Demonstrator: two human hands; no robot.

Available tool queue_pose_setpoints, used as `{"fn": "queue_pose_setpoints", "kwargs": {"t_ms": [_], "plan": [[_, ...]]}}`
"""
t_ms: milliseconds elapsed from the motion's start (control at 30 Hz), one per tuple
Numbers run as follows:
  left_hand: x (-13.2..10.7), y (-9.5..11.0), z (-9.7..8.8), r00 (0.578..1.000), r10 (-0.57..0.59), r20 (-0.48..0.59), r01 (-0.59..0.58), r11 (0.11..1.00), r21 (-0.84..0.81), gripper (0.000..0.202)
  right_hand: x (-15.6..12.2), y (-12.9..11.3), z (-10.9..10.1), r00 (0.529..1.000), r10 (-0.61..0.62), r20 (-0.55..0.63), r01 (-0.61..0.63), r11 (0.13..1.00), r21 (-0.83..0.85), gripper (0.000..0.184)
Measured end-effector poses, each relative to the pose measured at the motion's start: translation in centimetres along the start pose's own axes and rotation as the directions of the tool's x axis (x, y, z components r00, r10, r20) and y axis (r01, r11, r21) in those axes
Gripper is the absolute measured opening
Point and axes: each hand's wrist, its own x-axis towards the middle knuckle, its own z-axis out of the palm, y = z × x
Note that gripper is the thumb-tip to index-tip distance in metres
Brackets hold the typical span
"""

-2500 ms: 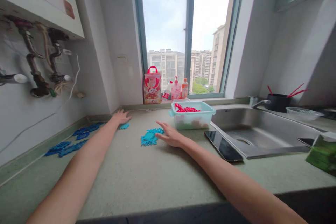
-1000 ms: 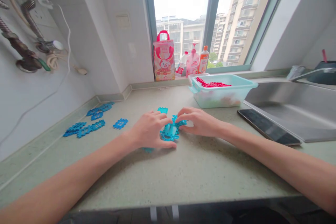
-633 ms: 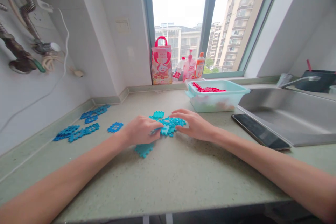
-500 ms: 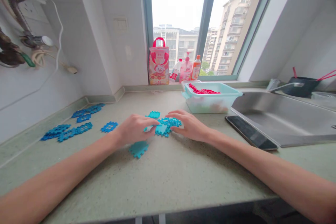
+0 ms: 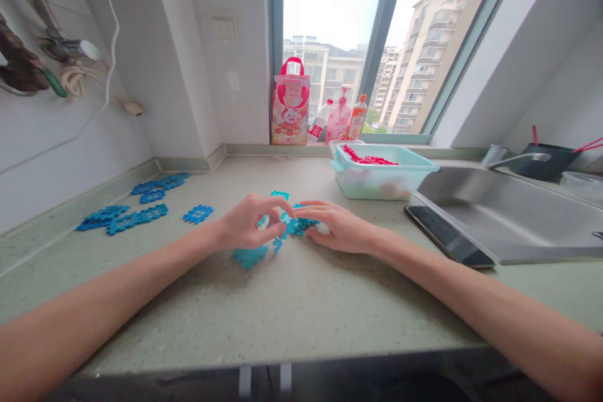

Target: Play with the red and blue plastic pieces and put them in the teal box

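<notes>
My left hand (image 5: 257,221) is curled, with thumb and fingers closed on a turquoise interlocking tile (image 5: 279,244) that stands tilted off the counter. My right hand (image 5: 342,226) has its fingers stretched over a small pile of turquoise tiles (image 5: 304,226), and the fingertips touch or nearly touch those of my left hand. Fingers partly cover the pile. Below my left hand lies a solid turquoise tile (image 5: 249,256). Behind the hands another turquoise tile (image 5: 279,195) rests on the counter.
Blue tiles lie at the left: a lone one (image 5: 198,213), a front group (image 5: 122,218) and a back group (image 5: 160,186). A pale green tub (image 5: 381,181) holds red pieces. Right of it are a phone (image 5: 447,235) and a steel sink (image 5: 499,213). Bottles (image 5: 339,119) stand by the window.
The tile at my left hand has gone from lying over the pile to tilted and nearer my left fingers. My right fingers have straightened over the pile. The view has shifted slightly.
</notes>
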Motion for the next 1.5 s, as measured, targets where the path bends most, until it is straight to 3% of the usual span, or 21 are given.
{"fn": "queue_pose_setpoints", "kwargs": {"t_ms": [100,233,467,800,967,1067,1167,1233,1333,1400,1433,1500], "plan": [[0.0,0.4,0.1,0.988,0.077,0.132,-0.074,0.997,-0.032,0.031,0.1,-0.1,-0.2,1.0,0.026,-0.009,-0.027,0.997,-0.073,0.036],[0.1,0.3,-0.4,0.964,0.159,0.211,-0.185,0.977,0.11,0.025,0.0,0.1,-0.6,1.0,0.003,-0.004,-0.004,0.993,-0.121,0.021],[0.2,0.0,-0.4,0.941,0.229,0.249,-0.279,0.942,0.187,0.018,-0.1,-0.4,-0.9,0.996,0.022,0.089,-0.027,0.998,0.055,0.03],[0.2,-0.2,-0.2,0.959,0.101,0.265,-0.181,0.938,0.296,0.016,0.0,-0.6,-1.6,0.986,0.083,-0.147,-0.068,0.992,0.107,0.042],[0.2,-0.1,-0.2,0.964,0.047,0.26,-0.139,0.929,0.344,0.023,0.0,-1.3,-2.7,0.967,0.158,-0.2,-0.13,0.981,0.143,0.04],[0.2,-0.5,-0.1,0.969,0.059,0.242,-0.144,0.926,0.349,0.023,0.0,-1.6,-3.5,0.933,0.231,-0.277,-0.182,0.964,0.192,0.042],[0.1,-0.7,0.2,0.975,0.061,0.214,-0.138,0.92,0.366,0.02,0.0,-2.1,-4.6,0.876,0.335,-0.348,-0.195,0.905,0.379,0.042],[0.2,-0.7,0.3,0.981,0.032,0.189,-0.105,0.916,0.388,0.021,0.1,-2.5,-5.1,0.885,0.41,-0.222,-0.217,0.783,0.583,0.041],[0.4,-0.4,-0.1,0.989,-0.061,0.138,0.0,0.915,0.403,0.026,0.0,-3.0,-5.0,0.896,0.393,0.205,-0.419,0.601,0.681,0.05],[0.5,-0.2,-0.8,0.979,-0.091,0.185,0.019,0.933,0.359,0.025,-0.1,-3.3,-4.4,0.85,0.339,0.403,-0.522,0.638,0.565,0.05],[0.5,-0.1,-1.2,0.968,-0.089,0.236,0.009,0.948,0.319,0.023,-0.2,-3.5,-4.2,0.835,0.333,0.439,-0.532,0.694,0.486,0.047],[0.6,-0.1,-2.0,0.939,-0.079,0.335,-0.001,0.973,0.232,0.023,-0.3,-4.0,-3.8,0.85,0.361,0.384,-0.485,0.82,0.304,0.036]]}}
